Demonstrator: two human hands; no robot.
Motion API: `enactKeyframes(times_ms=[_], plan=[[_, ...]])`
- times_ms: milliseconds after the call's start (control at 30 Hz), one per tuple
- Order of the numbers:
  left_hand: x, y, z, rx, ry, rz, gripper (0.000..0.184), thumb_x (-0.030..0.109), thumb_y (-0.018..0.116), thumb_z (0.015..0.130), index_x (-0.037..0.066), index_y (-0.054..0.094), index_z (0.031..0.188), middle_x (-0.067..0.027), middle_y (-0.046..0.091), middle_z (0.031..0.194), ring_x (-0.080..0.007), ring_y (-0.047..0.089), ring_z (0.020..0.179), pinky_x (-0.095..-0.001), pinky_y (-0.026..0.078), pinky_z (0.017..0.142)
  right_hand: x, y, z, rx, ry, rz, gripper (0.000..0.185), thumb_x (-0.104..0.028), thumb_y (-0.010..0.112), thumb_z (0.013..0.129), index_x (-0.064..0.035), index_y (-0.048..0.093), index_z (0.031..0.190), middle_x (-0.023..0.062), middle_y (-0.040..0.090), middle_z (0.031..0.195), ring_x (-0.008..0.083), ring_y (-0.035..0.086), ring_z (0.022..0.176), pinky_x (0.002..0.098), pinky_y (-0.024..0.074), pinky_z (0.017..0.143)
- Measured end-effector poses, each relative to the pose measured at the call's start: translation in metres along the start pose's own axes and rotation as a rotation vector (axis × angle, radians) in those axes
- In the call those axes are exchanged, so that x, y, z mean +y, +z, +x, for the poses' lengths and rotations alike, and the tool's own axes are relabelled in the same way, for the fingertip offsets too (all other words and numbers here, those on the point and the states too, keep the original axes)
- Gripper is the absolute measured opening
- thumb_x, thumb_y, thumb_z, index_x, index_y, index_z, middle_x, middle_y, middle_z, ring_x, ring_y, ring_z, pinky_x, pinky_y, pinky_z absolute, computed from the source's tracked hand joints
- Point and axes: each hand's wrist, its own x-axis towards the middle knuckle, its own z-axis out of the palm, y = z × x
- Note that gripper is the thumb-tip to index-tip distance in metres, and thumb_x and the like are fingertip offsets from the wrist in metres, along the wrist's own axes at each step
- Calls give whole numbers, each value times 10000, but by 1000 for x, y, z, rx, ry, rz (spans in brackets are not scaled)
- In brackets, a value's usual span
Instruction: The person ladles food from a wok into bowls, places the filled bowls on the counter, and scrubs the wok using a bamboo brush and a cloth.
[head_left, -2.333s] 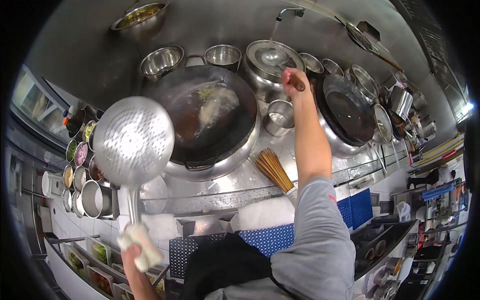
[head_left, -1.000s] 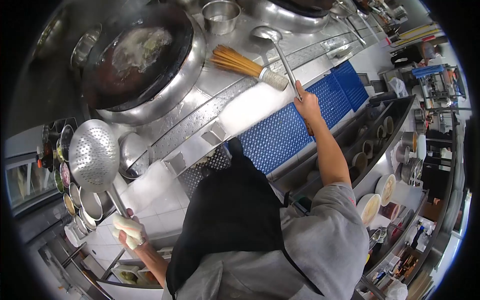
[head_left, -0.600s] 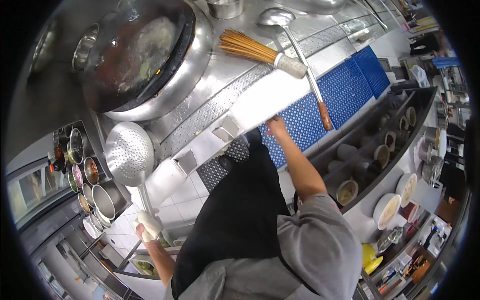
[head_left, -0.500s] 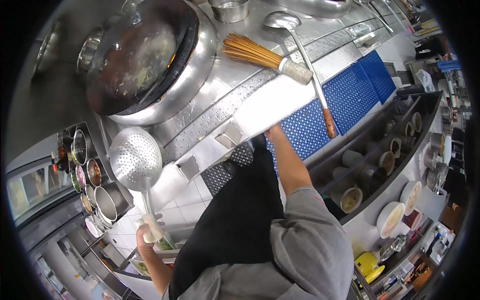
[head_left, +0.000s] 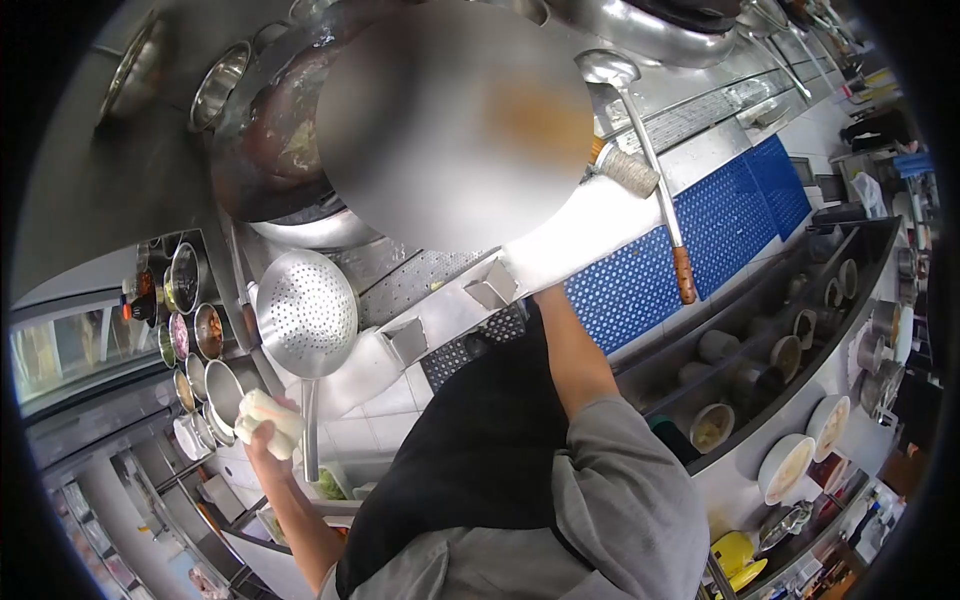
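My left hand (head_left: 262, 440) is closed around a folded white cloth (head_left: 272, 418), held just left of a large perforated skimmer's handle. The skimmer (head_left: 307, 312) lies at the stove's front left, its round bowl up and its handle (head_left: 310, 440) pointing toward me. My right hand (head_left: 546, 294) is at the front edge of the stove counter (head_left: 570, 225); only the part near the wrist shows and its fingers are hidden. A ladle (head_left: 655, 165) with a wooden grip lies across the counter edge to the right, over the binding of a bamboo wok brush (head_left: 628, 171).
A dark wok (head_left: 270, 165) sits on the stove, partly covered by a large blurred oval. Several ingredient bowls (head_left: 208, 330) stand at left. Blue perforated matting (head_left: 625, 275) covers the floor, and a rack of containers (head_left: 745, 350) stands at right.
My left hand and the cloth have come off the skimmer handle, moving up and left. The view has shifted slightly, and a blurred oval now covers part of the wok and brush.
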Motion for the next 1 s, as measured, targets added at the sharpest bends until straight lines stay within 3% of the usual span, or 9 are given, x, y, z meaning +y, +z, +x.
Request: enactKeyframes(times_ms=[167, 267, 400, 567, 700, 733, 767, 900, 1000], plan=[[-6, 30, 31, -140, 24, -237, 556, 293, 722, 804, -9, 526, 1228, -136, 639, 960, -233, 650, 786, -334, 558, 649, -68, -67, -86, -100, -125, -959, 268, -309, 622, 923, -62, 723, 942, 88, 705, 838, 259, 667, 714, 387, 535, 668], [-2, 67, 31, -213, 14, -421, 555, 343, 706, 809, 6, 532, 1215, -117, 627, 915, -213, 629, 724, -302, 530, 549, -158, -55, -184, -58, -628, -1510, 211, -224, 647, 907, -24, 713, 896, 175, 697, 944, 326, 645, 699, 432, 518, 642], [-4, 108, 40, -375, -100, -569, 558, 347, 694, 809, 9, 539, 1224, -144, 657, 977, -253, 666, 746, -343, 561, 561, -238, -3, -184, 254, -1749, -1617, 314, -240, 688, 845, -80, 659, 1114, 147, 678, 1003, 366, 644, 943, 446, 518, 811], [9, 146, 29, -342, -80, -456, 616, 336, 735, 774, -23, 549, 1239, -140, 673, 982, -247, 676, 792, -352, 576, 702, -275, 37, -125, 224, -1287, -2170, 725, -260, 719, 798, -145, 402, 1440, 195, 685, 1034, 379, 651, 997, 505, 496, 875], [3, 137, 11, -270, -20, -475, 632, 307, 751, 760, -26, 542, 1255, -150, 670, 988, -257, 679, 859, -370, 572, 767, -293, 1, -98, -257, -1213, -1410, 456, -247, 662, 866, -12, 587, 1250, 153, 694, 872, 260, 675, 746, 413, 554, 681], [0, 132, 6, -222, -18, -472, 622, 290, 748, 762, -31, 544, 1255, -153, 671, 978, -253, 678, 875, -368, 565, 787, -295, 15, -153, -398, -691, -969, 353, -220, 627, 908, 33, 639, 1154, 105, 678, 857, 185, 652, 684, 340, 543, 585], [-10, 123, 6, -253, -20, -478, 603, 275, 736, 774, -24, 543, 1262, -144, 670, 997, -253, 673, 910, -374, 558, 807, -298, 29, -204, -426, -581, -852, 370, -191, 625, 924, 38, 613, 1214, 73, 675, 849, 171, 650, 650, 298, 533, 538], [-10, 157, 21, -184, -182, -622, 486, 269, 683, 857, 13, 548, 1247, -139, 665, 1029, -267, 679, 892, -390, 583, 769, -305, 104, -278, -762, -1085, -948, 603, -227, 685, 892, -42, 481, 1428, 149, 639, 1197, 244, 675, 918, 375, 559, 776], [12, 226, 68, -258, -267, -759, 588, 610, 493, 957, 84, 601, 1195, -75, 668, 1100, -250, 643, 1035, -439, 506, 902, -318, 206, -287, -847, -1669, -1371, 661, -239, 709, 853, -164, 465, 1462, 243, 642, 1235, 412, 652, 1057, 455, 503, 941]])
